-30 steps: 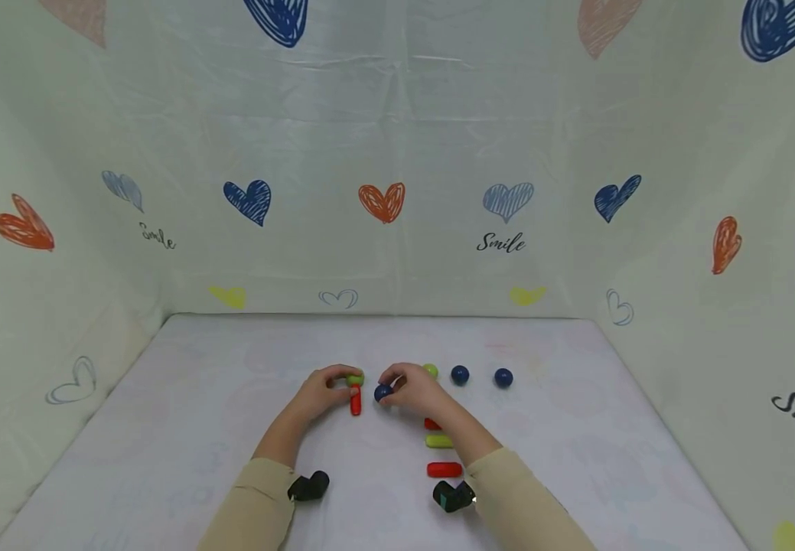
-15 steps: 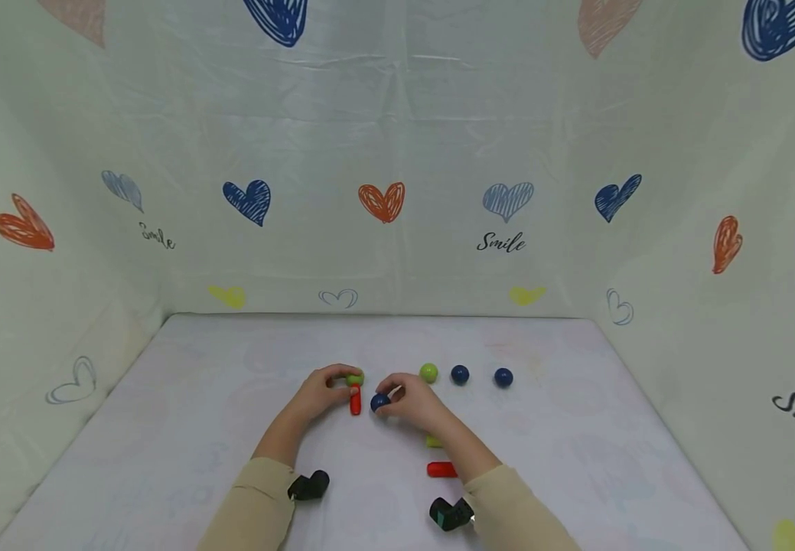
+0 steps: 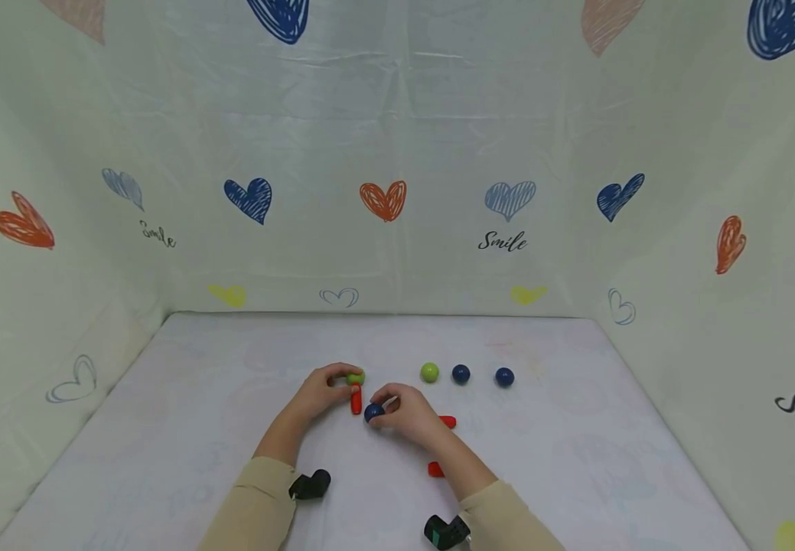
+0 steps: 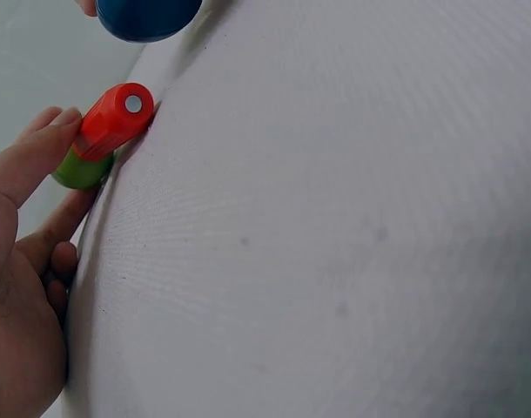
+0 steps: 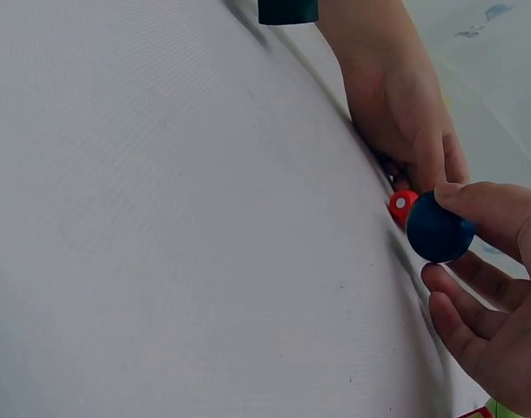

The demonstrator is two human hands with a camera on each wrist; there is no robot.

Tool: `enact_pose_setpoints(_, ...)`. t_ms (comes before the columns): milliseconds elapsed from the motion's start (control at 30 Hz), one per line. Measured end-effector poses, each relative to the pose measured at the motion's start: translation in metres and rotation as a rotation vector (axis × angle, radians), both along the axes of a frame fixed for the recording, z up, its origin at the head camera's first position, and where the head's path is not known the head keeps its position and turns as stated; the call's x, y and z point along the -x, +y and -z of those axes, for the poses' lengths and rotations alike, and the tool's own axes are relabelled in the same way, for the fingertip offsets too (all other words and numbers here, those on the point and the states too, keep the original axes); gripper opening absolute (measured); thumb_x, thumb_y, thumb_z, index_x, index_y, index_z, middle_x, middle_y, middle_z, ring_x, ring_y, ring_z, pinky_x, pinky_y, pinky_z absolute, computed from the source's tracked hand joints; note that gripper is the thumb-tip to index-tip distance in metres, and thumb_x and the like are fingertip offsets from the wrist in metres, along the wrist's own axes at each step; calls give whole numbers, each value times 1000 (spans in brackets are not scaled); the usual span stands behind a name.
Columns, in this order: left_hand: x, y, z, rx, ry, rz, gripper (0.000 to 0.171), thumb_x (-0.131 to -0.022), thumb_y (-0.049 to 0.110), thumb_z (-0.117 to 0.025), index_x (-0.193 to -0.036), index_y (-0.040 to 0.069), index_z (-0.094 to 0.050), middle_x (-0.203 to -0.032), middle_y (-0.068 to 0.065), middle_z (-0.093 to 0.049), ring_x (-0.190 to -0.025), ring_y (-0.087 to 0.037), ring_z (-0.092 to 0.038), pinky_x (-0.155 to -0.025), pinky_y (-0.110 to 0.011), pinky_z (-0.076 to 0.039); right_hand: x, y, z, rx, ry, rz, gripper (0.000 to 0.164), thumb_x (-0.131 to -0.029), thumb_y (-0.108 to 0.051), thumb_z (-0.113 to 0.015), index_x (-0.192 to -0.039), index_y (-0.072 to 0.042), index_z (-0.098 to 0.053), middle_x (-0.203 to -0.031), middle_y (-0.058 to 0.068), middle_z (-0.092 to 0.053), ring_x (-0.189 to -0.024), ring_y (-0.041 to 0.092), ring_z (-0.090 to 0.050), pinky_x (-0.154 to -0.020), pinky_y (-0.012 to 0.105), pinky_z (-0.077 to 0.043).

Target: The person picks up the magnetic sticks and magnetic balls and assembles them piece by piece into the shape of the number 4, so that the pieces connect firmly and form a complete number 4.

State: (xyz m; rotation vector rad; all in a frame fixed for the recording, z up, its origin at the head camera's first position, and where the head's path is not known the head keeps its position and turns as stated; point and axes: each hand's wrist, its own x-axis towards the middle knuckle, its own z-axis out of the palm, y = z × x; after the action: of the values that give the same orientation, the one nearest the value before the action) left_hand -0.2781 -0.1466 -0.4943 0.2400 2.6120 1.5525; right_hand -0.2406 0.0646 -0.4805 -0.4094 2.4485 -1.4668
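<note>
My left hand (image 3: 321, 392) pinches a green ball (image 3: 355, 379) and the top of a red rod (image 3: 356, 401) that joins it and points toward me. In the left wrist view the rod's near end (image 4: 133, 104) shows a pale round disc, with the green ball (image 4: 81, 170) behind it. A dark blue ball (image 3: 373, 413) is pinched between the thumb and fingers of my right hand (image 3: 407, 415). It hangs just right of the rod's near end. In the right wrist view the blue ball (image 5: 440, 228) partly covers the red rod (image 5: 402, 205).
On the white table (image 3: 232, 428), a loose green ball (image 3: 429, 373) and two blue balls, one nearer (image 3: 461, 374) and one farther right (image 3: 504, 377), form a row. Two red rods, an upper one (image 3: 448, 422) and a lower one (image 3: 435, 469), lie partly under my right arm.
My right hand has moved toward me and slightly left with the blue ball, from beside the green ball down to the rod's near end. The left hand has stayed in place.
</note>
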Motion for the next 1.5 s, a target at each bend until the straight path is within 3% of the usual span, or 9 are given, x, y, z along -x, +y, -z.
enact_pose_setpoints(900,2,4,2,-22,-19,-53,19,-89,7,-69,-105,15,-73,-122,-5,-64,-130,-32,-44,-109,-55,-28,-17,-16,8,9,-1,99,26,-79,-14,-82,-101,-16,-69,-89,-4,-59,-79,17,-55,-65,26,-50)
enact_pose_setpoints(1500,1,5,1,-25,4,-71,19,-90,3,-66,-104,12,-74,-119,-7,-65,-125,-33,-48,-107,-56,-32,-21,-22,10,27,48,108,26,-77,-11,-83,-97,-16,-68,-85,-5,-59,-75,14,-57,-65,25,-51)
